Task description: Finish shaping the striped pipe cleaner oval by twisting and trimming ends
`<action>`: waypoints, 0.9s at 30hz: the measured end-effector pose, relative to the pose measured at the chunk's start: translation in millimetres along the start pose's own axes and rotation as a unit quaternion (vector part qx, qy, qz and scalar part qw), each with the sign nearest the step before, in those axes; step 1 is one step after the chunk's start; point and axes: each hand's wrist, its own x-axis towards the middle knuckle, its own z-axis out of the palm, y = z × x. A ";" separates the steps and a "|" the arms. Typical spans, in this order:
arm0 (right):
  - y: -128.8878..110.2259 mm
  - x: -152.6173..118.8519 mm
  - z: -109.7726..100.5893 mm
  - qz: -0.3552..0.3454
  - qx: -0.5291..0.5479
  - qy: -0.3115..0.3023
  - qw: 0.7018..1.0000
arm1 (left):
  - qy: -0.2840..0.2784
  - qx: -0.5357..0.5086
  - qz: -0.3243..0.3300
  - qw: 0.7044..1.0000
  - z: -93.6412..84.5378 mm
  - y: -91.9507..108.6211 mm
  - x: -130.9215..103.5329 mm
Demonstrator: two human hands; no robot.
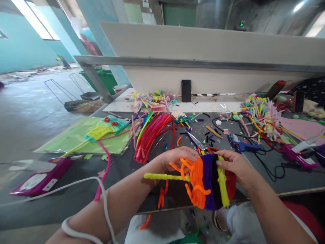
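A striped pipe-cleaner piece (208, 181) in orange, purple, black, yellow and red is held up over the front edge of the table. My left hand (180, 159) grips its orange side from behind, fingers closed. At the yellow and red side, my right hand (232, 166) pinches the top edge between thumb and fingers. Loose orange ends curl out on the left, where a yellow-green stem (165, 177) also sticks out. Just beyond the hands lie scissors (196, 140).
A red and pink pipe-cleaner bundle (153, 135) lies left of centre, near a green sheet (63, 135) bearing a yellow and turquoise piece. A blue glue gun (245, 146), purple power strips (45, 178) and cables flank the hands. A phone (186, 90) stands behind.
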 end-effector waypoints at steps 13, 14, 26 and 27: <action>12.2 6.2 6.9 -0.199 0.060 0.173 0.963 | 0.047 -0.174 0.192 0.965 5.2 -7.2 13.1; 13.5 5.7 7.0 -0.191 0.052 0.166 0.966 | 0.074 -0.155 0.199 0.965 7.2 -8.4 13.4; 1.4 0.2 -5.3 -0.094 -0.103 0.023 0.990 | 0.167 -0.101 0.165 0.967 12.9 -19.1 20.9; 0.6 0.3 -5.0 -0.095 -0.117 0.017 0.988 | 0.152 -0.096 0.156 0.971 13.6 -19.3 20.2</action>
